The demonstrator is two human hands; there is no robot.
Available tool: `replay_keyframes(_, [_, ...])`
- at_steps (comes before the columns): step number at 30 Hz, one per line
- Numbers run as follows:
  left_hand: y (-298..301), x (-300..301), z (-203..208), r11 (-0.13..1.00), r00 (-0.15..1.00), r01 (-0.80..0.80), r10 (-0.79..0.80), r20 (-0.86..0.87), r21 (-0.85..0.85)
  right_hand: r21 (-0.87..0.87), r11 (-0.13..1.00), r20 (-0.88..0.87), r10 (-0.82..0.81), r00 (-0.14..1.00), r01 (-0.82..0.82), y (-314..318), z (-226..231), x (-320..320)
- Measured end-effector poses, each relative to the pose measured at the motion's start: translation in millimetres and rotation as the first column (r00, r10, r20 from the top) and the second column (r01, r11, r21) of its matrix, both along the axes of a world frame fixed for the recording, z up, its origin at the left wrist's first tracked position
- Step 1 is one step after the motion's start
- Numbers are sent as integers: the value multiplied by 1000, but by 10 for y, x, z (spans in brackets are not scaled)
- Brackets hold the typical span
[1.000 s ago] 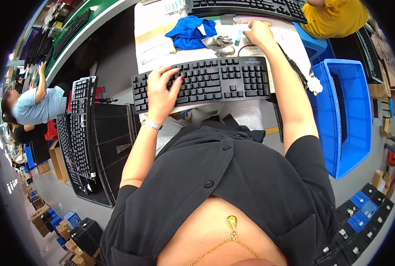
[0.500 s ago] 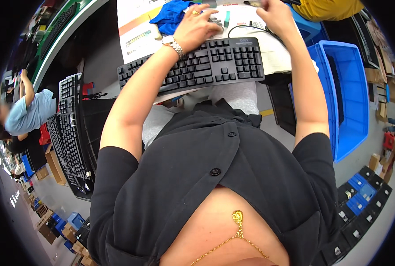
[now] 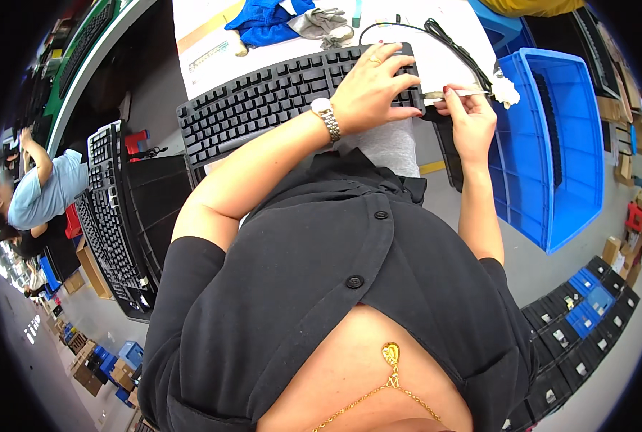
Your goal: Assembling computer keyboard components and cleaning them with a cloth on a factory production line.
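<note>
A black keyboard [image 3: 263, 101] lies across the near edge of the white table [image 3: 206, 54]. My left hand [image 3: 371, 90], with a watch on its wrist, rests fingers spread on the keyboard's right end. My right hand [image 3: 468, 115] is at the keyboard's right corner and pinches a thin silvery tool [image 3: 454, 93] that points at the edge of the keyboard. The keyboard's black cable [image 3: 436, 32] loops over the table behind my hands.
A blue cloth [image 3: 263, 18] and grey gloves [image 3: 321, 25] lie at the table's far side. A blue bin [image 3: 551, 137] stands on the right, stacked black keyboards [image 3: 112, 216] on the left. Another person [image 3: 37, 187] works at far left. Small trays [image 3: 580, 324] cover the floor at lower right.
My left hand moved from the table's far side to the keyboard's right end. My right hand came back to the keyboard's right corner with the thin tool. The view has shifted closer.
</note>
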State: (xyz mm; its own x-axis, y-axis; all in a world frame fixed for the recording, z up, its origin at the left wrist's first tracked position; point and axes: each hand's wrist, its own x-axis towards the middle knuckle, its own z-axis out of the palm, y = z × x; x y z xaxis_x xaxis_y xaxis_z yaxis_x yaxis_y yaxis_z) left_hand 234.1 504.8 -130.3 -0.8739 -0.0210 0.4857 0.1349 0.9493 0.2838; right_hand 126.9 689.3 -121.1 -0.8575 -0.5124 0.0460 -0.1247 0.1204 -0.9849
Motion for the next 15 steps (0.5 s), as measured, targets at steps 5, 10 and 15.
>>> replay_keyframes(5, [169,-10,-134,999,999,-30,29,25,26,106,994,-154,12,988,5,-4,18,93])
replay_keyframes(10, [192,-17,-192,998,998,-51,50,25,49,106,994,-129,35,991,-21,-4,-29,73])
replay_keyframes(15, [185,-25,-207,998,998,-58,57,37,30,-90,996,276,4,961,22,34,-106,-58])
